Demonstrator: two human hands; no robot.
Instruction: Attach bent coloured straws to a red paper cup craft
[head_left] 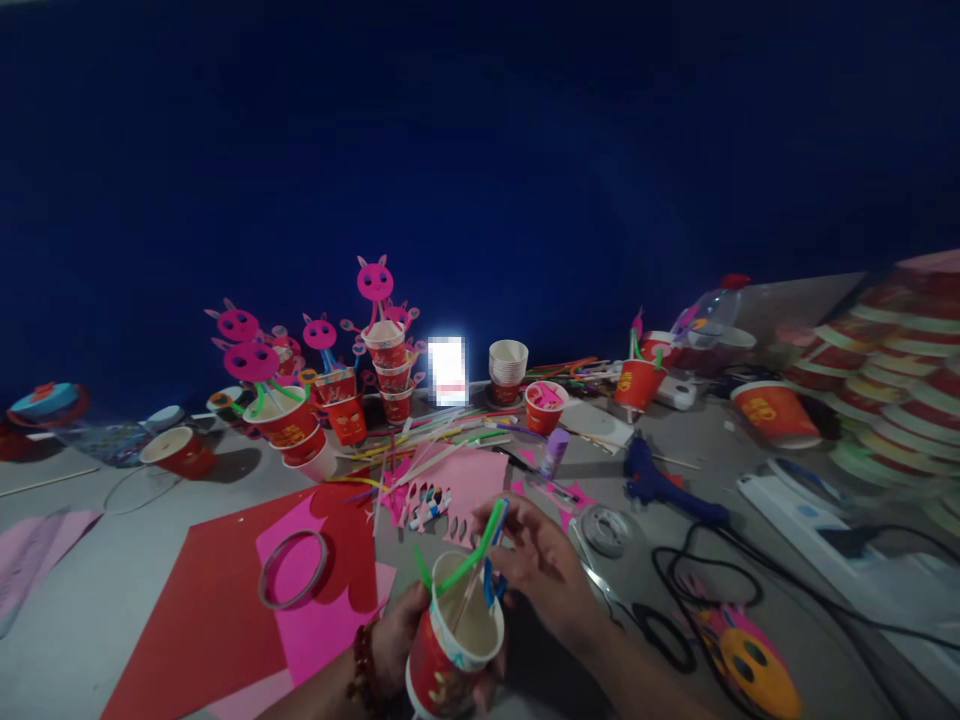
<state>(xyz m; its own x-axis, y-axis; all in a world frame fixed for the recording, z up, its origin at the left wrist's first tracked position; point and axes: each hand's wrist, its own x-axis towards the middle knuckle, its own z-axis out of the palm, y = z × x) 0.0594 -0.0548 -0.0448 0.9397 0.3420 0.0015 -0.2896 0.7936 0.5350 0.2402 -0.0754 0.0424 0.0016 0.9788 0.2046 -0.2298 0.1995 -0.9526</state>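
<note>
Low in the middle of the view, my left hand (401, 638) is wrapped round a red paper cup (442, 665) with a white rim. Green straws (472, 555) and blue straws (491, 585) stick up out of the cup, bent at their tops. My right hand (536, 560) is at the cup's right side, its thumb and fingers closed on the upper ends of the straws. The cup's mouth tilts toward the camera, and part of my left hand is hidden behind the cup.
Cups with pink paper faces (375, 282) stand at the back left. Red paper (202, 600) with a tape ring (292, 570) lies left. A blue glue gun (664, 485), clear tape (604, 530), black cables and a power strip (795, 520) lie right, beside stacked cups (892, 370).
</note>
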